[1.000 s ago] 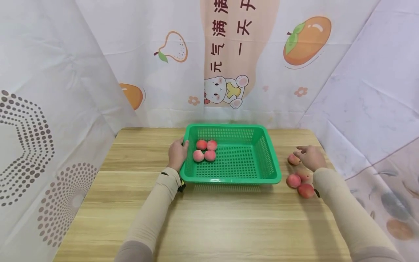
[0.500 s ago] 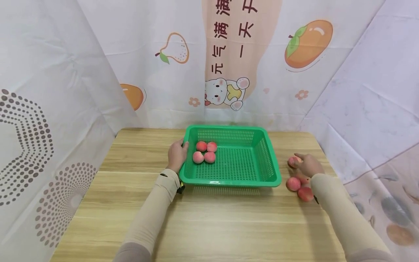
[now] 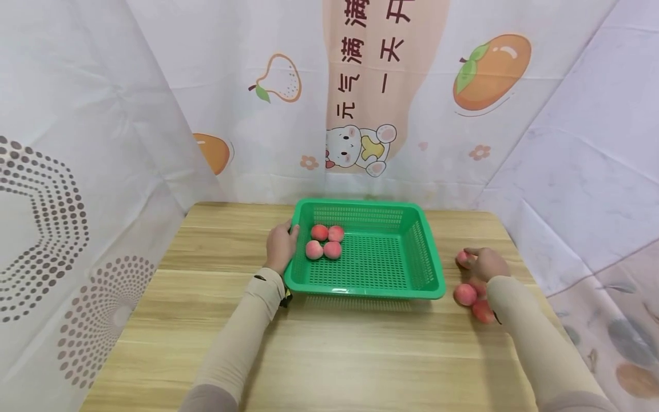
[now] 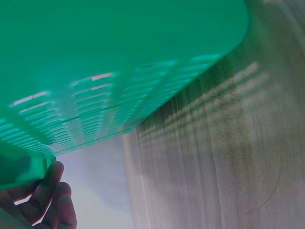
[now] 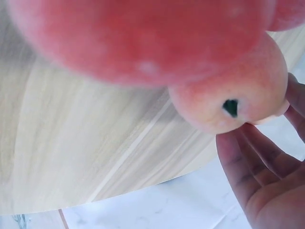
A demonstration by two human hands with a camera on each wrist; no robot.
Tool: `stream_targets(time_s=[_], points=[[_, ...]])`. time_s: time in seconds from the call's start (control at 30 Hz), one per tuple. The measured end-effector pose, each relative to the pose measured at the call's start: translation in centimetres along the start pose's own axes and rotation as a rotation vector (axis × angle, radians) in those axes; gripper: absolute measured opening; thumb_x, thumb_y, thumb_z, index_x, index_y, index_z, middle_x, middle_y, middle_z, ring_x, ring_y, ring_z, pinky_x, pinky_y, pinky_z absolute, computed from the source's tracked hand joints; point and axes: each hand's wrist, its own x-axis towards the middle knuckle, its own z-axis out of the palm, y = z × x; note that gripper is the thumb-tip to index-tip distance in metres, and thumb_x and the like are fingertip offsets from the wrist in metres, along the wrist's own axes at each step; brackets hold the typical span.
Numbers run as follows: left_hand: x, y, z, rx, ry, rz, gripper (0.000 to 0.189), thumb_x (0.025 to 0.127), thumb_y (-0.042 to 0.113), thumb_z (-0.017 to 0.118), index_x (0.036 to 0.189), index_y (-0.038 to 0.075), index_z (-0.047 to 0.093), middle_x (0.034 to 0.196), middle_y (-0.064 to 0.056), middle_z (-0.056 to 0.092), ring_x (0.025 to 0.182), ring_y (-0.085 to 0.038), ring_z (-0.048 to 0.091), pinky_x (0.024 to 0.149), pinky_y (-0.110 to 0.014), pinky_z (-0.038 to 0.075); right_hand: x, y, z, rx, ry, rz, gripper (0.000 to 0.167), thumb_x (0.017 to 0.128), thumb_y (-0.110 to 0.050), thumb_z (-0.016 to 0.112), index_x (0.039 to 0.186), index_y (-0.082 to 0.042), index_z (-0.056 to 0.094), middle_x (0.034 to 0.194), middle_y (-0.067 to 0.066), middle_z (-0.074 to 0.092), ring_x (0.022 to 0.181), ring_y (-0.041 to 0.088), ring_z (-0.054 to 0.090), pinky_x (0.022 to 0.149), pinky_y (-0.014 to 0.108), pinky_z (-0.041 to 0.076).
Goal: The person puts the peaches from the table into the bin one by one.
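Observation:
A green plastic basket stands on the table, with several pinkish-red peaches at the left of its floor. My left hand grips its left rim; in the left wrist view the fingers curl at the rim beside the slotted wall. To the right of the basket, my right hand pinches a peach between thumb and fingers, low at the table. Close below that hand lie a round peach, a redder one and another partly covered. The right wrist view shows a peach with a dark green spot before the fingers.
The wooden table extends in front of the basket and to both sides. A printed curtain hangs directly behind the table's back edge, and more patterned cloth flanks it left and right.
My right hand has come down onto the far peach, and its thumb and fingers have closed round it. The left hand stays on the basket rim; the head view has shifted slightly.

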Motion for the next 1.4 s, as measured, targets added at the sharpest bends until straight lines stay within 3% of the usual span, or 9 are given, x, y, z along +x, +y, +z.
stream_targets(time_s=[0.17, 0.4, 0.67, 0.83, 1.0, 1.23, 1.4], points=[[-0.1, 0.2, 0.1, -0.012, 0.014, 0.024, 0.035, 0.1, 0.021, 0.054, 0.127, 0.003, 0.065, 0.1, -0.022, 0.071, 0.095, -0.04, 0.065, 0.083, -0.051, 0.051, 0.6, 0.0, -0.2, -0.076, 0.046, -0.027, 0.049, 0.099, -0.036, 0.052, 0.139, -0.007, 0.054, 0.131, 0.038, 0.05, 0.119, 0.057, 0.047, 0.095, 0.061, 0.043], [-0.2, 0.1, 0.0, -0.014, 0.003, 0.023, 0.037, 0.1, 0.022, 0.053, 0.13, 0.002, 0.062, 0.108, -0.022, 0.071, 0.098, -0.039, 0.066, 0.085, -0.05, 0.051, 1.5, 0.0, -0.6, -0.09, -0.005, -0.05, 0.056, 0.092, -0.034, 0.063, 0.133, 0.003, 0.055, 0.13, 0.037, 0.051, 0.12, 0.058, 0.045, 0.101, 0.062, 0.038], [-0.1, -0.2, -0.4, -0.012, -0.022, 0.008, 0.04, 0.101, 0.023, 0.051, 0.134, 0.003, 0.058, 0.116, -0.022, 0.069, 0.099, -0.036, 0.067, 0.083, -0.048, 0.052, 2.2, -0.7, -0.4, -0.126, 0.06, -0.081, 0.046, 0.087, -0.027, 0.065, 0.123, 0.002, 0.064, 0.123, 0.037, 0.056, 0.114, 0.057, 0.051, 0.099, 0.06, 0.041], [-0.2, -0.3, -0.2, 0.0, -0.013, 0.02, 0.039, 0.101, 0.023, 0.051, 0.133, 0.002, 0.059, 0.114, -0.023, 0.069, 0.101, -0.038, 0.066, 0.085, -0.05, 0.052, 1.6, -0.4, 0.0, -0.105, 0.1, -0.102, 0.046, 0.087, -0.027, 0.068, 0.121, 0.004, 0.064, 0.121, 0.038, 0.057, 0.112, 0.057, 0.052, 0.097, 0.06, 0.042], [-0.3, -0.2, -0.1, -0.007, -0.021, 0.003, 0.041, 0.101, 0.024, 0.052, 0.133, 0.001, 0.059, 0.124, -0.022, 0.066, 0.113, -0.039, 0.063, 0.093, -0.051, 0.05, 0.8, -0.1, 0.4, -0.094, 0.119, -0.118, 0.045, 0.089, -0.025, 0.067, 0.123, 0.005, 0.063, 0.119, 0.037, 0.059, 0.111, 0.057, 0.053, 0.096, 0.061, 0.042], [-0.3, -0.7, 0.2, 0.005, -0.031, -0.002, 0.042, 0.101, 0.026, 0.051, 0.134, 0.001, 0.057, 0.129, -0.021, 0.063, 0.117, -0.039, 0.06, 0.097, -0.05, 0.049, 1.3, -0.1, 1.0, -0.113, 0.118, -0.104, 0.046, 0.086, -0.023, 0.068, 0.12, 0.007, 0.063, 0.117, 0.037, 0.06, 0.11, 0.058, 0.053, 0.095, 0.061, 0.043], [-0.1, -0.3, 0.2, 0.012, -0.02, -0.004, 0.042, 0.1, 0.025, 0.052, 0.133, -0.001, 0.058, 0.127, -0.022, 0.063, 0.116, -0.04, 0.06, 0.096, -0.051, 0.049, 1.3, -0.5, 0.7, -0.113, 0.122, -0.069, 0.047, 0.087, -0.023, 0.067, 0.123, 0.007, 0.062, 0.12, 0.036, 0.058, 0.111, 0.057, 0.053, 0.096, 0.06, 0.044]])
